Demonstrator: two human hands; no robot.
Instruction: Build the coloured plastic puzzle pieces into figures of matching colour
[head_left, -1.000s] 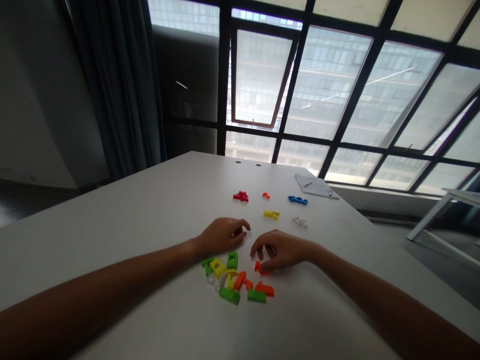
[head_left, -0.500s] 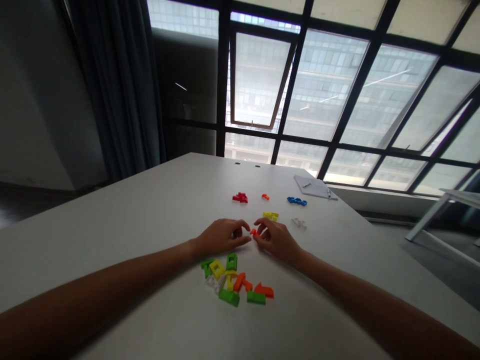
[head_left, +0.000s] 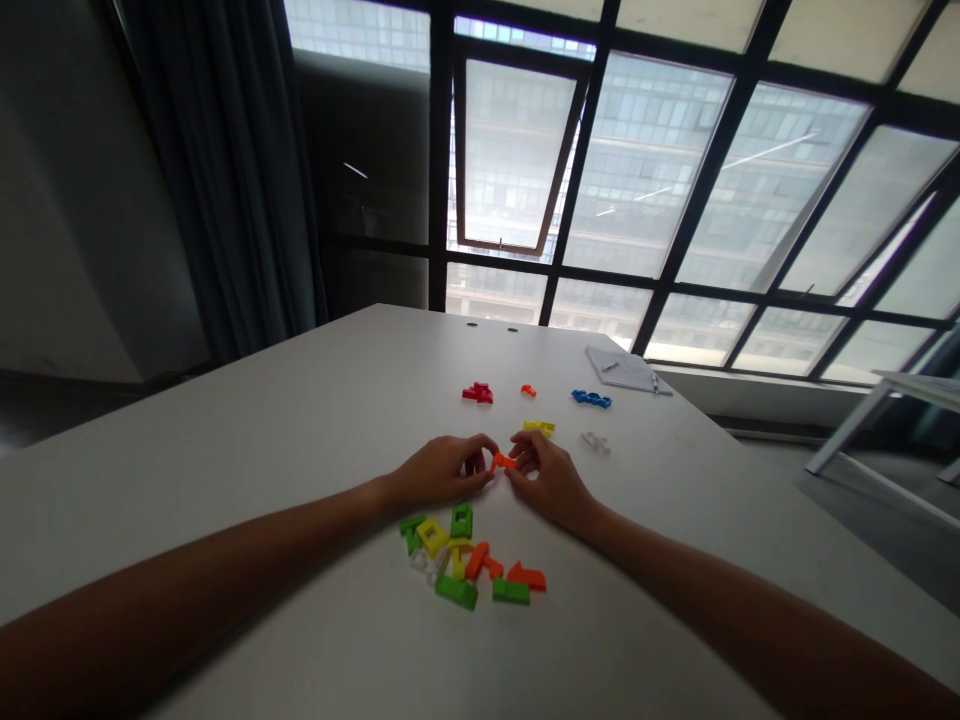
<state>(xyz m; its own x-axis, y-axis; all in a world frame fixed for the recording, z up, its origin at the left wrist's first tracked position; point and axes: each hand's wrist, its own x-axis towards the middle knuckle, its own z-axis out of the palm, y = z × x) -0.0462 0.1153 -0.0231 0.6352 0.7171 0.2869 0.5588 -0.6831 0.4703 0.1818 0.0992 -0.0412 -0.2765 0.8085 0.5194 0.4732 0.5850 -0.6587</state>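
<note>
Between my hands, just above the white table [head_left: 300,420], is a small orange plastic piece [head_left: 503,461]. My left hand [head_left: 448,468] is curled, its thumb and index fingertips pinching the left end of that piece. At its other end are the closed fingers of my right hand [head_left: 553,474], which partly hide it. Nearer me lies a loose pile: green pieces [head_left: 457,592], yellow pieces [head_left: 432,537], clear pieces [head_left: 421,560] and orange pieces [head_left: 527,577]. Just beyond my right hand sits a yellow piece [head_left: 538,429].
Farther back lie a red cluster [head_left: 478,393], a small orange piece [head_left: 529,390], a joined blue row [head_left: 592,399] and clear pieces [head_left: 595,442]. Paper with pens [head_left: 626,369] rests near the far right edge. A white-legged table [head_left: 855,425] stands at right.
The orange piece has shifted slightly left and now shows more of its length. My left fingertips have come onto its left end; before, a gap separated them from it.
</note>
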